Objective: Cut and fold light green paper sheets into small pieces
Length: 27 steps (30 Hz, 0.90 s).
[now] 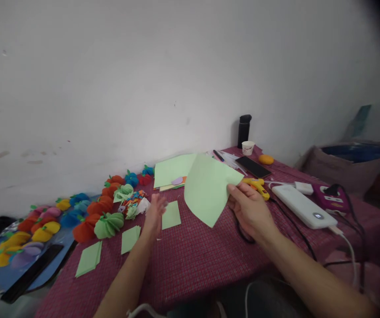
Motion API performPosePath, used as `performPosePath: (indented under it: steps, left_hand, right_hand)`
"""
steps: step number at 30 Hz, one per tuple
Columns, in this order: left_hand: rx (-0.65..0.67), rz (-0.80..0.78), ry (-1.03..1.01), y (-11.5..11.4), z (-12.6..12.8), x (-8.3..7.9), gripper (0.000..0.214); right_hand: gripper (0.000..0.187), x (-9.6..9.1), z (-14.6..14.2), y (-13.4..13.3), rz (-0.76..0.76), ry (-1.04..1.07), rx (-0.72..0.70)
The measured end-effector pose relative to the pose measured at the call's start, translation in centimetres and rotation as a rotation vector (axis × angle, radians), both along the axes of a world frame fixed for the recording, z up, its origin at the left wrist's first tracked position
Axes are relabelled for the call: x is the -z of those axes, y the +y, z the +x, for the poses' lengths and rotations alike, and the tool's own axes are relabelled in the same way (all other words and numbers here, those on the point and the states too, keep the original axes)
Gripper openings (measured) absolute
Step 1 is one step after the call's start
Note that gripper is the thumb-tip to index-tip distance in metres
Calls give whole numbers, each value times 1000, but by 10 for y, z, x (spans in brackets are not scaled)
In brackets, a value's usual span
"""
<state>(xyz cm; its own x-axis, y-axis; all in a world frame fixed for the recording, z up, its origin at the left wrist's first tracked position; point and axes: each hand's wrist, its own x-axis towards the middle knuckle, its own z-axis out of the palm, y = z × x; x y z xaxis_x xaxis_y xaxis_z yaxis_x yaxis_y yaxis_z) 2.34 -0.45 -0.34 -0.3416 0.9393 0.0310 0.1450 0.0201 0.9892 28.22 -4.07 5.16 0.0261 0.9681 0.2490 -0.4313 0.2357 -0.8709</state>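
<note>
My right hand (247,207) pinches a light green paper sheet (208,187) by its right edge and holds it tilted above the red checked tablecloth (193,256). My left hand (155,214) hovers with fingers stretched out, holding nothing, just left of a small green paper piece (171,215) lying flat. Two more small green pieces (130,239) (89,259) lie farther left. A larger green sheet (171,170) rests at the back with a purple cut-out on it.
Paper pumpkins in orange, green, blue and yellow (100,216) line the left side. A yellow glue gun (257,185), white power bank (300,205), phone (252,167), paper cup (247,148), black bottle (243,130) and cables sit to the right. A white wall stands behind.
</note>
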Motion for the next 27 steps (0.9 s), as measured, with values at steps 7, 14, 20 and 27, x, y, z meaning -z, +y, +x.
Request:
performPosePath:
  steps: [7, 14, 20, 27]
  left_hand:
    - [154, -71, -4, -30, 5, 11, 56]
    - [116, -132, 952, 11, -43, 18, 44]
    - [259, -214, 1186, 46, -39, 13, 55]
    - [322, -308, 1271, 64, -35, 12, 33]
  right_hand:
    - [38, 59, -11, -21, -370, 31, -163]
    - [79, 86, 28, -20, -266, -338, -105]
    - [35, 86, 40, -16, -225, -641, -88]
    - [40, 81, 43, 1, -259, -649, -187]
